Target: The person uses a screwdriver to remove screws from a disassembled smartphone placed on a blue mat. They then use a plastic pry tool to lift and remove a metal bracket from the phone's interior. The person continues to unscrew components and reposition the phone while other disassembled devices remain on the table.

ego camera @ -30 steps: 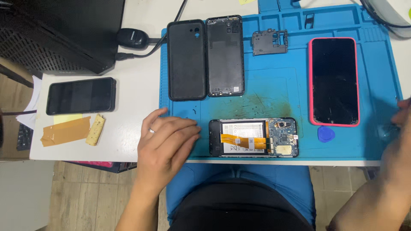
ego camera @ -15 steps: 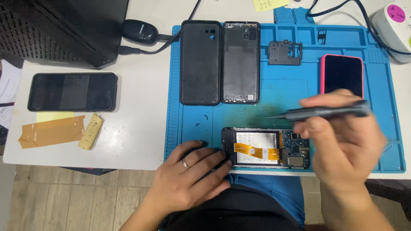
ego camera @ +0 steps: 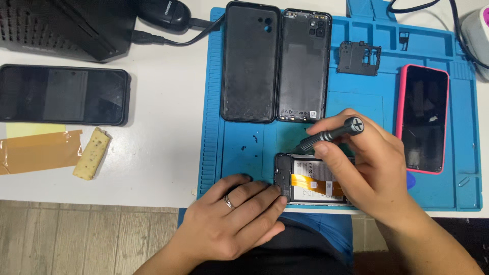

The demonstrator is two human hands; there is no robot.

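Blue silicone covers the work area: a repair mat (ego camera: 244, 153) lies on the white surface (ego camera: 153, 153), and at its near edge sits the opened phone (ego camera: 310, 178), back off, battery and an orange flex cable showing. Its long axis runs left to right, parallel to the mat's near edge.

The left hand (ego camera: 239, 214) lies flat, palm down, at the phone's left end; its fingertips press on that end and close around nothing. A ring sits on one finger. The right hand (ego camera: 367, 168) comes in from the right and covers the phone's right half. Its grip is clamped on a dark screwdriver (ego camera: 328, 135), pinched between thumb and fingers. The tool slants from its cross-marked cap at upper right down to lower left, with the tip over the phone's top-left corner. So the tip lies to the left of the right grip, just beyond the left hand's fingertips.

Farther back on the mat lie a black case (ego camera: 250, 61) and a back cover (ego camera: 304, 63) side by side, a small black bracket (ego camera: 360, 57), and a pink-cased phone (ego camera: 423, 117) at right.
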